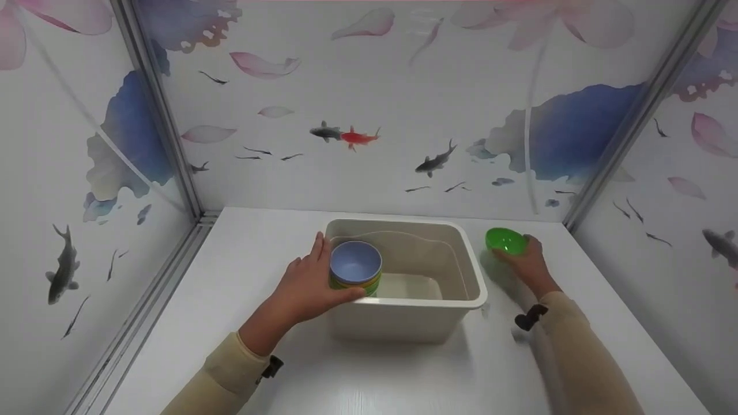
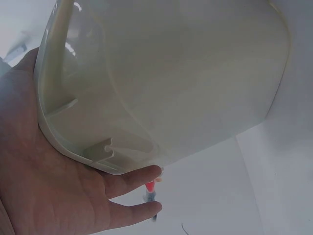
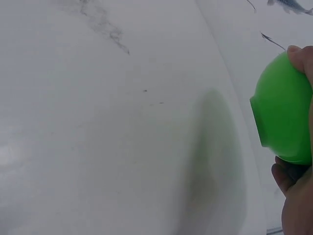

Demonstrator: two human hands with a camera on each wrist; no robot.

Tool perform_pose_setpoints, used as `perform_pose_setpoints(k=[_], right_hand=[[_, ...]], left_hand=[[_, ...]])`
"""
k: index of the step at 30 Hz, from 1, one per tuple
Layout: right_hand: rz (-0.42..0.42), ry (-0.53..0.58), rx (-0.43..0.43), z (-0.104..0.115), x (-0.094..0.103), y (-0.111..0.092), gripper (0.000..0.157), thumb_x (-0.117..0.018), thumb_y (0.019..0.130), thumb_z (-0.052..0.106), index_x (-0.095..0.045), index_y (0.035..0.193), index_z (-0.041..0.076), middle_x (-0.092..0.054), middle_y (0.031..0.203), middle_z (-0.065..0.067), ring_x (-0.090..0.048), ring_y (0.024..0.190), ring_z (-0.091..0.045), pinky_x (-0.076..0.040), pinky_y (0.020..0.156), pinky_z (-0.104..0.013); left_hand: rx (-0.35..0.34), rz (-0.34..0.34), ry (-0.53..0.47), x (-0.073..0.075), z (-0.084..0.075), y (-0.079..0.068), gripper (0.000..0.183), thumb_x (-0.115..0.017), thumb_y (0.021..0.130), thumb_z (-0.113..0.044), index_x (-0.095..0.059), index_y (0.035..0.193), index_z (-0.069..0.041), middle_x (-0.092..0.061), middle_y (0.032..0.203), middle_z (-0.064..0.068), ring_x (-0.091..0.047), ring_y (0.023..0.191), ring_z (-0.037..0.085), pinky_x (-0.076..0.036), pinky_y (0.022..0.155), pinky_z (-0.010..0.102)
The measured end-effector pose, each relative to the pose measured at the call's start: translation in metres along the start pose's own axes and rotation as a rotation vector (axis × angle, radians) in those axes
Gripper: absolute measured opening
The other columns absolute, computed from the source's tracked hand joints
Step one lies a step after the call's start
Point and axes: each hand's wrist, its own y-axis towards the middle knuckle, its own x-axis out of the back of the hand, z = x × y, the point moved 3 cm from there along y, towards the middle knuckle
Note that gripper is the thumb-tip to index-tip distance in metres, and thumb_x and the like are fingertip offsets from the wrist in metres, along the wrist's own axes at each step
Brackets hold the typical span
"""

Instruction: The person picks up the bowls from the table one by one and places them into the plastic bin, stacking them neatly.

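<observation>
In the head view, a cream plastic bin (image 1: 403, 323) stands on the white table. Inside it, at the left, is a stack of bowls with a blue bowl (image 1: 356, 262) on top and yellow and green rims below. My left hand (image 1: 305, 288) rests against the bin's left front corner, thumb along the front rim; the left wrist view shows its fingers (image 2: 132, 181) extended by the bin's outer wall (image 2: 195, 83). To the right of the bin, my right hand (image 1: 527, 262) holds a green bowl (image 1: 504, 241) by its side, raised above the table.
White panels printed with fish and petals enclose the table (image 1: 369, 380) at the back and sides. Metal framing (image 1: 167, 115) runs up the left back corner, and another post (image 1: 640, 121) stands at the right. A small dark device sits on each wrist.
</observation>
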Motion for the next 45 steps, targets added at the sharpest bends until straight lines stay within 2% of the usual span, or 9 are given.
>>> perform_pose_setpoints(k=[9,17,45], right_hand=[[0.057,-0.01,0.038,0.025,0.007,-0.013,0.123,-0.083,0.098,0.055,-0.007,0.171,-0.01,-0.026,0.169,-0.038,-0.035,0.154,-0.053,-0.031,0.127,-0.066],[0.086,-0.014,0.088,0.051,0.012,-0.02,0.119,-0.082,0.1,0.05,-0.007,0.171,-0.011,-0.027,0.168,-0.039,-0.037,0.152,-0.055,-0.034,0.125,-0.066],[0.132,-0.057,0.21,0.121,0.033,-0.052,0.112,-0.084,0.099,0.045,-0.015,0.172,-0.007,-0.037,0.164,-0.038,-0.047,0.144,-0.053,-0.043,0.117,-0.064]], left_hand=[[-0.004,-0.004,-0.008,0.0,0.0,0.0,0.141,-0.071,0.081,-0.092,-0.018,0.177,-0.003,-0.01,0.184,0.019,-0.046,0.154,0.047,-0.029,0.127,0.066],[-0.004,-0.008,-0.017,-0.002,0.003,0.001,0.14,-0.071,0.081,-0.092,-0.019,0.176,-0.002,-0.011,0.184,0.019,-0.045,0.154,0.048,-0.03,0.127,0.066],[-0.004,-0.004,-0.012,-0.003,0.004,0.002,0.142,-0.069,0.08,-0.094,-0.018,0.176,-0.003,-0.009,0.185,0.019,-0.044,0.155,0.046,-0.029,0.127,0.066]])
